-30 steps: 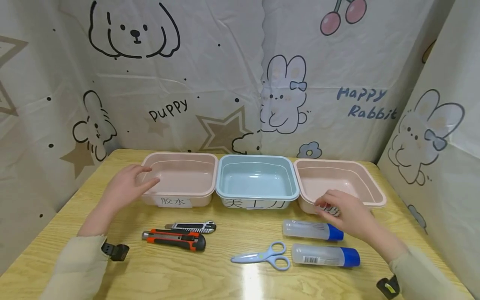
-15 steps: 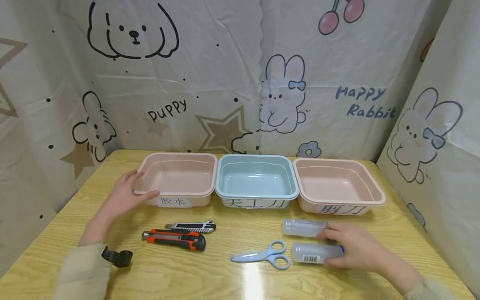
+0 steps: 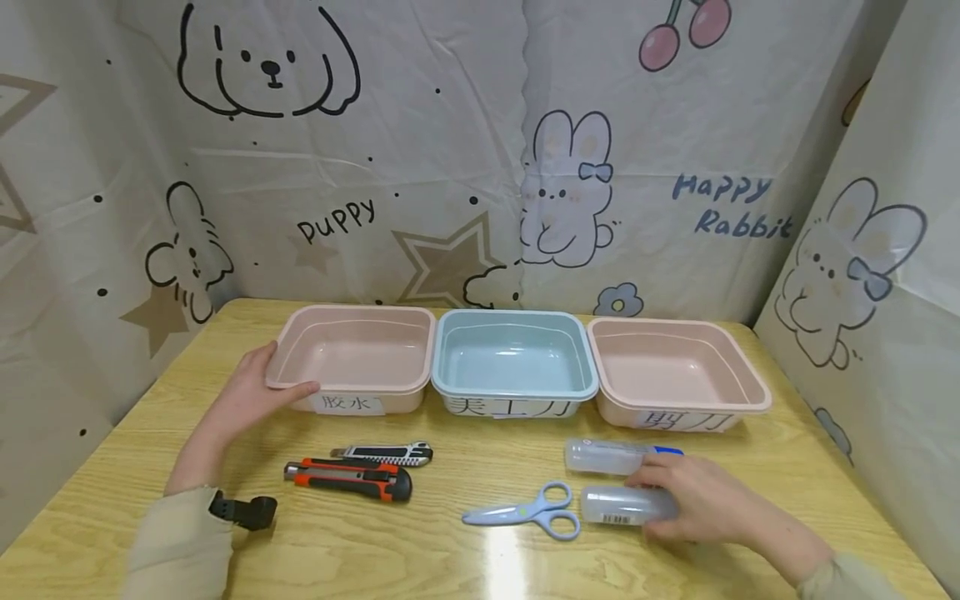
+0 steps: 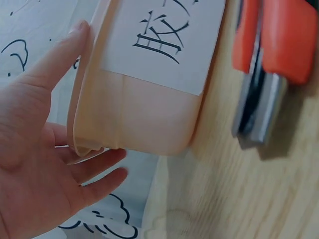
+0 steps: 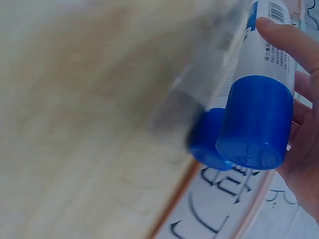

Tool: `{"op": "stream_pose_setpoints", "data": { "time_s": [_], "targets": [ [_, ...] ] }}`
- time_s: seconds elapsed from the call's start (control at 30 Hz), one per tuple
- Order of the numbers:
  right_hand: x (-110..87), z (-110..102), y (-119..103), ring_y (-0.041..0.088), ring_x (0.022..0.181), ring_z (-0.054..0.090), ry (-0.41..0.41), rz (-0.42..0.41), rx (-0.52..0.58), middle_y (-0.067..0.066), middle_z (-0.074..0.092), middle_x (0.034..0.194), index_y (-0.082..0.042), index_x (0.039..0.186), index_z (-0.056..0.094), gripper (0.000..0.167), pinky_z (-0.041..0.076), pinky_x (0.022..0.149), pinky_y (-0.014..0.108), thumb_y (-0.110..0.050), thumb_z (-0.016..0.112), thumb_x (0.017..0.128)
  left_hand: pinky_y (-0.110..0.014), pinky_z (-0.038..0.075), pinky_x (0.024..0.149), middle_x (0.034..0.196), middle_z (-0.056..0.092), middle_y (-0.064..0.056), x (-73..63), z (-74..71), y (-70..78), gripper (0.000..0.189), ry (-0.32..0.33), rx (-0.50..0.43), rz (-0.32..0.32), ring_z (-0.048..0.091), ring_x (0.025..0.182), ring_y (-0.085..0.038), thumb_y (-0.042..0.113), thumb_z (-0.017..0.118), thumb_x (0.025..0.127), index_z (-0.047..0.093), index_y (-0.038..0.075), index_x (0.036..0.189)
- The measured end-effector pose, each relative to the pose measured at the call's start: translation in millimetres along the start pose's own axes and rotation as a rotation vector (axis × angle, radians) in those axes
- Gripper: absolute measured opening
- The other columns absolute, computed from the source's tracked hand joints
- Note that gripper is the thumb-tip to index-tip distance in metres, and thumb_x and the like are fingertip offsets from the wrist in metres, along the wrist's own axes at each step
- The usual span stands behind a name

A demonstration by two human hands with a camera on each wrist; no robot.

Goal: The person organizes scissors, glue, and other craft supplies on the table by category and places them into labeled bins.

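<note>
Lower right, your right hand (image 3: 708,500) now grips the nearer bottle (image 3: 622,506), apparently securely (left hand (image 3: 243,396) holding the pink bin (image 3: 405,402), centre left).

Pale wood grain right across the tabletop (image 3: 360,550) — and along the back, three in a row: left pink basin (image 3: 367,367), light-blue basin (image 3: 514,362), right pink basin (image 3: 678,375). Out front, the white-and-black utility knife (image 3: 386,453) lies just behind the orange-and-black utility knife (image 3: 348,478). Blue scissors (image 3: 525,514) lie flat further right — and beside them, the farther glue bottle (image 3: 609,457), on its side.
</note>
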State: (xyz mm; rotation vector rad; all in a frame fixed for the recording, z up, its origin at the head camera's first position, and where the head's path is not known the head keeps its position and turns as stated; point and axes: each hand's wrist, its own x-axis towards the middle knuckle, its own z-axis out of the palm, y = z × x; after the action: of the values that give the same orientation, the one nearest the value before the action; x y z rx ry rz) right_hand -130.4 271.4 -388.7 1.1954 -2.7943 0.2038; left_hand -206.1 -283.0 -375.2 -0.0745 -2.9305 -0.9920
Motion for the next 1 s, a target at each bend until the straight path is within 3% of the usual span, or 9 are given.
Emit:
{"op": "stream_pose_setpoints", "data": {
  "time_s": [0.23, 0.57, 1.0],
  "targets": [
    [23.8, -16.7, -5.9, 0.001, 0.075, 0.051, 0.042, -0.015, -0.002, -0.012, 0.056, 0.09, -0.02, 0.098, 0.066, 0.04, 0.045, 0.06, 0.022, -0.039, 0.077, 0.065, -0.064, 0.03, 0.094, 0.136, 0.025, -0.034, -0.7, 0.2, 0.6, 0.105, 0.002, -0.031, -0.011, 0.033, 0.118, -0.047, 0.051, 0.067, 0.076, 0.01, -0.007, 0.142],
    [81.6, -36.2, -20.2, 0.0, 0.074, 0.051, 0.102, -0.108, 0.044, -0.012, 0.059, 0.09, -0.019, 0.105, 0.062, 0.039, 0.045, 0.061, 0.02, -0.039, 0.072, 0.073, -0.061, 0.034, 0.092, 0.132, 0.036, -0.029, 2.9, 1.0, -4.1, 0.1, 0.004, -0.105, 0.017, 0.039, 0.115, -0.043, 0.047, 0.069, 0.075, 0.016, -0.003, 0.143],
    [160.8, -27.9, -55.8, 0.007, 0.081, 0.054, 0.207, -0.144, 0.072, -0.005, 0.061, 0.096, -0.015, 0.112, 0.061, 0.043, 0.046, 0.064, 0.022, -0.041, 0.066, 0.079, -0.062, 0.032, 0.093, 0.134, 0.033, -0.029, 1.9, -0.8, -4.9, 0.099, -0.008, -0.13, 0.011, 0.038, 0.117, -0.043, 0.044, 0.07, 0.076, 0.014, -0.002, 0.143]
  ]
}}
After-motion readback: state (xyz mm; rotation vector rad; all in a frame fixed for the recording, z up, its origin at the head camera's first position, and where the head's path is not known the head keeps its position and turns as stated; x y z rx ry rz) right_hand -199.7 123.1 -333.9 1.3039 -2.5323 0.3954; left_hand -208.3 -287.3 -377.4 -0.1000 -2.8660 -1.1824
